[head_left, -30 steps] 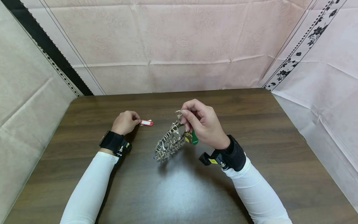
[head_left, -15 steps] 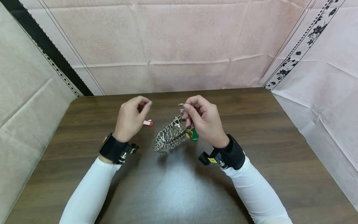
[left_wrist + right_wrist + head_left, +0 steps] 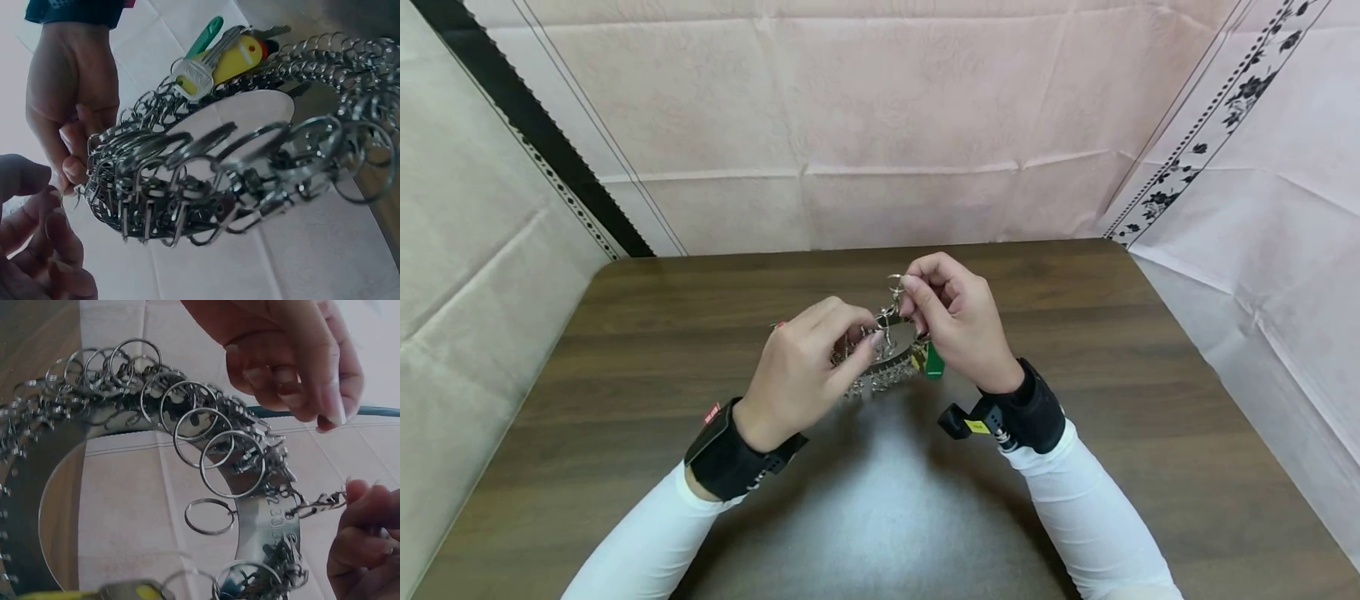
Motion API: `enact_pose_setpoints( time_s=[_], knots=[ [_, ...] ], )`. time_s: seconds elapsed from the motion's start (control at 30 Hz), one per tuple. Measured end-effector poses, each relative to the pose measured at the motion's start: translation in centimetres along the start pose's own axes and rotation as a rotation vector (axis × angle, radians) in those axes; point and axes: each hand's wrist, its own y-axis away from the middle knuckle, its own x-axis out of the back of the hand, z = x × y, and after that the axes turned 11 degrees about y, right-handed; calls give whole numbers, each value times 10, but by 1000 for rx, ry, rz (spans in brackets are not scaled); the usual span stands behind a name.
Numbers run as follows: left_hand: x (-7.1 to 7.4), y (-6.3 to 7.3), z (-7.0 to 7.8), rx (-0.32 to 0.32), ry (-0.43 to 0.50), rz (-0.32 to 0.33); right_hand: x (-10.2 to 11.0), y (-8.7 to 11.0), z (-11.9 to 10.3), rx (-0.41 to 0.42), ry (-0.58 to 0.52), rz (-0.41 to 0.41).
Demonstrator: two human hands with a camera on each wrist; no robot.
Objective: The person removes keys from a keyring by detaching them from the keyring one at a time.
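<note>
A large flat metal key hoop [image 3: 25,531], lined with several snap hooks and split rings, hangs above the table. My right hand [image 3: 955,312] pinches a small snap hook [image 3: 322,503] at its top edge. My left hand [image 3: 812,358] reaches in front of the hoop's left side with fingers bent and thumb apart. In the right wrist view, I see nothing between its fingertips [image 3: 334,415]. On the hoop hang a key [image 3: 197,78], a yellow key tag [image 3: 240,59] and a green key tag [image 3: 934,363]. A red key tag [image 3: 780,324] lies behind my left hand, mostly hidden.
The brown wooden table [image 3: 880,517] spreads under both arms. Pale patterned cloth [image 3: 910,133] hangs behind its far edge and along both sides. Black camera bands [image 3: 741,454] sit on my wrists.
My left hand has let go of the red key tag, lifted, and moved right to the hoop. My right hand has risen slightly, still holding the snap hook.
</note>
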Motion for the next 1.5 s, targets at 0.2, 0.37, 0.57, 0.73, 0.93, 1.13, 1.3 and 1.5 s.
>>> enact_pose_setpoints(
  time_s=[0.2, 0.37, 0.57, 0.73, 0.93, 1.13, 1.3, 1.5],
  knots=[
    [0, 1, -2, 66, -50, -60, 1, 0, -2, 25, 0, -65],
    [1, 0, -4, 111, -88, -92, 1, 0, -2, 58, 26, -98],
    [-3, 0, -4, 107, -100, -129, 2, -1, -1, 67, 37, -75],
    [-7, 2, -4, 105, -117, -168, 3, -2, -1, 67, 16, -62],
    [-10, 4, -3, 132, -117, -175, 3, -1, -3, 60, 0, -65],
    [-8, 4, -1, 194, -70, -225, 2, -2, -3, 44, -6, -54],
    [-4, 1, -2, 228, -29, -265, 3, -2, 0, 36, -5, -45],
    [1, -2, -7, 221, -32, -312, 3, -2, 2, 19, -9, -36]
  ],
)
